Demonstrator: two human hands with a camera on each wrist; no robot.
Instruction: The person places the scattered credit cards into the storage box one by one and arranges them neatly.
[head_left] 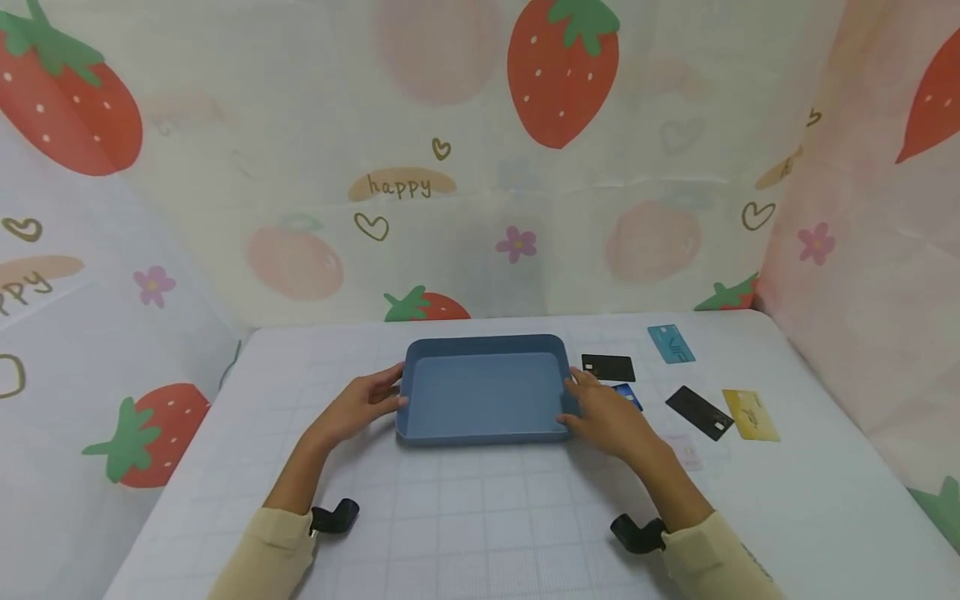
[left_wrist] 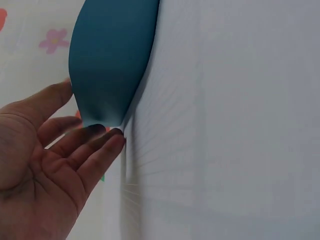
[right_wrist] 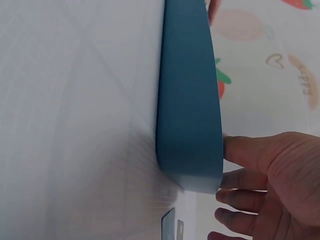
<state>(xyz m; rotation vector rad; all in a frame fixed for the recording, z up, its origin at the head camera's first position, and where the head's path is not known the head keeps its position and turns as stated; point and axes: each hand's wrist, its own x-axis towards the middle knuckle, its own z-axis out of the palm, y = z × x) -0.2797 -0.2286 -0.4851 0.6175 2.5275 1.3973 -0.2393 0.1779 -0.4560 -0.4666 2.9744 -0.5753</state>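
A shallow blue rectangular tray (head_left: 487, 396) sits on the white table, its inside bare. My left hand (head_left: 369, 398) holds the tray's left end, thumb at the rim and fingers against the outer wall. The left wrist view shows these fingertips at the low edge of the tray wall (left_wrist: 112, 65). On the opposite end, my right hand (head_left: 606, 417) grips the rim with the thumb over it. From the right wrist, the right thumb and index finger meet the tray's corner (right_wrist: 192, 150), while the other fingers of the right hand (right_wrist: 280, 185) spread below.
Right of the tray lie several cards: a black card (head_left: 609, 367), a partly covered blue card (head_left: 628, 396), a teal card (head_left: 672, 343), another black card (head_left: 699, 412), a gold card (head_left: 752, 415) and a pale card (head_left: 684, 452). A strawberry-print curtain (head_left: 465, 250) encloses the table.
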